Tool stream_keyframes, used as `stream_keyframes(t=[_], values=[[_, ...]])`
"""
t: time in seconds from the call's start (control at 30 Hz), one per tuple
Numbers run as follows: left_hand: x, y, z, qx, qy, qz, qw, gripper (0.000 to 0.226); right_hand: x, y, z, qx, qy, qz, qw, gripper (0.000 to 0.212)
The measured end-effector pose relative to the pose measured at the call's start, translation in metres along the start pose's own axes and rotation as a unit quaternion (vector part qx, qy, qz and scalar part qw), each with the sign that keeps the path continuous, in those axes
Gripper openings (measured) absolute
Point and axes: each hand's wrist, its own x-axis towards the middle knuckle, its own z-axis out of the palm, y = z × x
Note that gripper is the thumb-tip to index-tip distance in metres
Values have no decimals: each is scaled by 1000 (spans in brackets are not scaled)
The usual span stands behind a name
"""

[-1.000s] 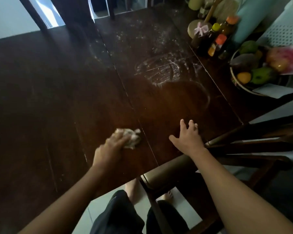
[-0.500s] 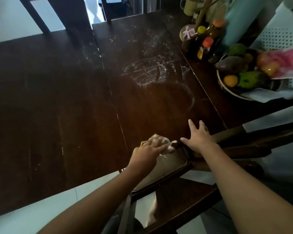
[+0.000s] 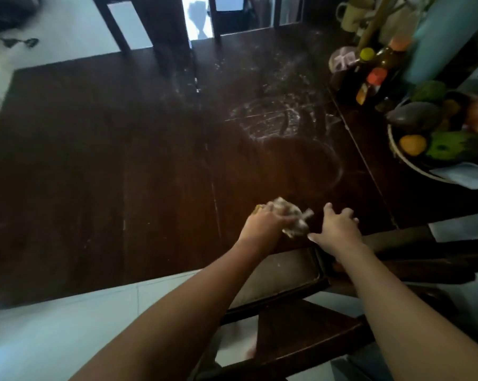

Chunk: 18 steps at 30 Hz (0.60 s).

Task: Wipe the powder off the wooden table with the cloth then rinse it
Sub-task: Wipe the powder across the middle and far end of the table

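Left hand (image 3: 262,224) covers the near half of the crumpled pale cloth (image 3: 294,217). Right hand (image 3: 339,229) is palm-down, and its contact with the dark wooden table (image 3: 122,160) is impossible to judge. The round white fruit bowl (image 3: 408,164) is sliced by the right edge. Orange-capped dark sauce bottles (image 3: 375,79) are smeared, labels unreadable. The tall teal cylinder (image 3: 447,37) and cream mug (image 3: 352,16) are cut off at the top.

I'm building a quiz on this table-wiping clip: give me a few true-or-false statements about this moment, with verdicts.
1. The left hand grips the cloth. True.
2. The right hand also holds the cloth. False: its fingers are spread and hold nothing.
3. White powder lies on the table beyond the hands. True.
4. The fruit bowl sits on the table's left side. False: it is on the right.
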Motion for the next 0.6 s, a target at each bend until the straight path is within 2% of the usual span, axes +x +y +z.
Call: stream_keyframes(t=[0.07, 0.1, 0.17, 0.23, 0.27, 0.37, 0.43, 0.5, 0.6], values=[[-34, -32, 4, -36, -14, 82, 996, 45, -2, -2, -7, 31, 16, -15, 999, 73], [-53, -55, 4, -39, -14, 98, 994, 45, -5, -5, -9, 42, 25, -38, 998, 63], [-91, -109, 3, -37, 17, 56, 998, 47, -13, -21, -7, 41, 30, -106, 993, 55], [-132, -161, -8, -52, 96, -75, 991, 46, -22, -47, 4, 15, 14, -169, 985, 57], [-154, -187, -14, -56, 131, -158, 977, 47, -27, -63, 11, -4, 4, -191, 982, 59], [-212, -253, -23, -79, 218, -376, 897, 51, -39, -119, 34, -46, -22, -226, 973, 67], [-232, -269, -16, -78, 236, -438, 864, 61, -48, -157, 50, -68, -25, -245, 967, 71], [-242, -260, 5, -53, 220, -415, 881, 67, -58, -192, 68, -91, -24, -262, 960, 74], [-260, -227, 32, -33, 190, -306, 932, 73, -69, -237, 92, -102, -18, -276, 956, 76]])
